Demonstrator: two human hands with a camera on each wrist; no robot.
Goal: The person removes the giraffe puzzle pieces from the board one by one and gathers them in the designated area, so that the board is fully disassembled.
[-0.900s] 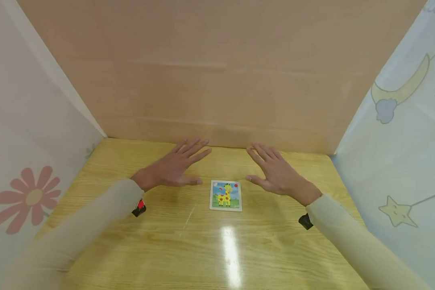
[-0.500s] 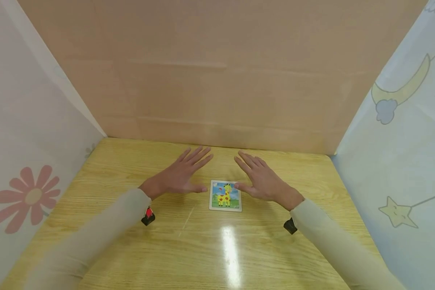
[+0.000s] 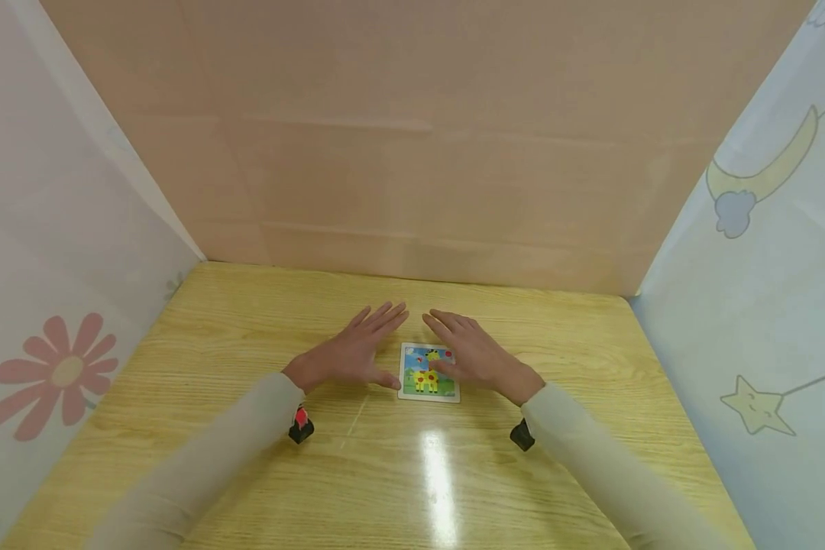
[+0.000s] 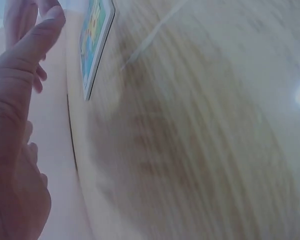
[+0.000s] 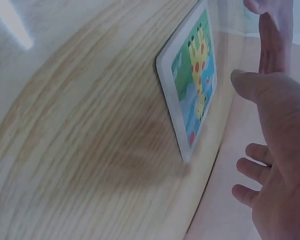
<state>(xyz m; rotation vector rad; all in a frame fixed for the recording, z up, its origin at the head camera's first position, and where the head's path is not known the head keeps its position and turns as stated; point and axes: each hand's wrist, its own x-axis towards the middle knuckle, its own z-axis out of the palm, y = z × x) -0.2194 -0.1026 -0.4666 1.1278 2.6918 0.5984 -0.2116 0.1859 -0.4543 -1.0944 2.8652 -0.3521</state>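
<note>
A square giraffe picture puzzle board [image 3: 419, 388] with a pale border lies flat on the wooden table, and the left wrist view catches its edge [image 4: 97, 60]. Just left of it my left hand [image 3: 347, 355] hovers, fingers extended, thumb near the board's left edge. My right hand [image 3: 477, 357] is held over the board's right side, its thumb covering part of the giraffe in the head view. From the right wrist view, a gap shows between the right thumb [image 5: 255, 86] and the board. Neither hand holds anything.
The wooden table [image 3: 247, 305] meets a tan backing panel [image 3: 412, 153] behind. Pale printed sheets stand on both sides, with a flower [image 3: 65, 373] at left and a star [image 3: 758, 405] at right. Light glares on the table in front of the board.
Both hands have come nearer to each other and toward the person, closing in on the puzzle board. The right thumb now overlaps the picture. The board has stayed in place.
</note>
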